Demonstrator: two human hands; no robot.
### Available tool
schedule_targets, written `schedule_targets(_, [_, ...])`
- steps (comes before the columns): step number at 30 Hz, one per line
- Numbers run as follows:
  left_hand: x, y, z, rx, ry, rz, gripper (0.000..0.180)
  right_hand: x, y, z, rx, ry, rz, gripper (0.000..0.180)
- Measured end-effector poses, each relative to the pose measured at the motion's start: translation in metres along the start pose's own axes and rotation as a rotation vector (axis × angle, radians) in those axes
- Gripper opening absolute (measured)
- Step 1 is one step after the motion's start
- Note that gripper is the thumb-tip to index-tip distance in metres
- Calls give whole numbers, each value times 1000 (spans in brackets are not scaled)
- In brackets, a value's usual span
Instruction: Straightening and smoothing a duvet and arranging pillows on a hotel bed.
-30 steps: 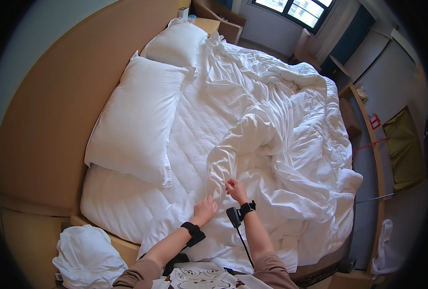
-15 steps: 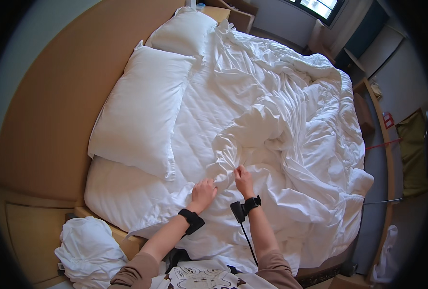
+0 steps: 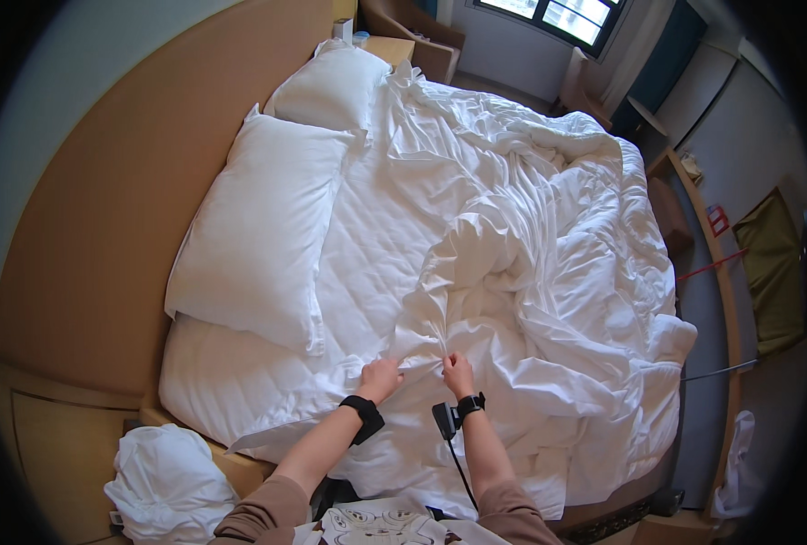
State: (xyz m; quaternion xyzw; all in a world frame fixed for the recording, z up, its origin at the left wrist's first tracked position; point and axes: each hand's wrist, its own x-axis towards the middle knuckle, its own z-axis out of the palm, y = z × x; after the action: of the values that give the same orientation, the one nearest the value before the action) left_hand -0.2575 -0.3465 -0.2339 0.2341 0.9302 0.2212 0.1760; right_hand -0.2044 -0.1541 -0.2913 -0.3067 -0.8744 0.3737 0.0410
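A white duvet (image 3: 594, 263) lies rumpled over the right and near parts of the bed, its folds running toward my hands. My left hand (image 3: 382, 380) is closed on its edge, knuckles up. Close beside it, my right hand (image 3: 458, 374) pinches the same cloth, and creases fan out from the fingers. Black straps circle both wrists, and the right one carries a small black device (image 3: 445, 421) with a cable. Two white pillows, a near one (image 3: 254, 227) and a far one (image 3: 331, 89), rest along the headboard on the quilted white mattress cover (image 3: 376, 227).
A tan headboard (image 3: 122, 209) borders the bed on the left. Bundled white cloth (image 3: 167, 481) sits on the nightstand at the lower left. Along the right runs a wooden-edged counter (image 3: 717, 227) with an olive cloth item (image 3: 772, 272). Chairs stand by the window (image 3: 558, 16).
My right hand has pulled its pinch of duvet toward me, stretching the folds. The left hand has closed more and shifted slightly nearer. The whole view has tilted up a little.
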Motion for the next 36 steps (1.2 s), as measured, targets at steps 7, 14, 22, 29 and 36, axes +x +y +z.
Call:
schedule_targets(7, [-50,18,-33,171,27,316,10,1,-75,-54,25,60,-175,35])
schedule_targets(14, [-90,40,-51,73,119,409,10,-1,-104,-112,-117,12,-417,28])
schedule_targets(22, [-103,57,-71,-46,148,456,14,-5,-92,-137,-172,400,-254,29])
schedule_targets(29, [-102,49,-63,-11,144,413,15,-83,-128,-118,-88,291,-226,39])
schedule_targets(36, [-106,55,-44,35,92,459,16,-95,-123,-88,-404,32,-132,42])
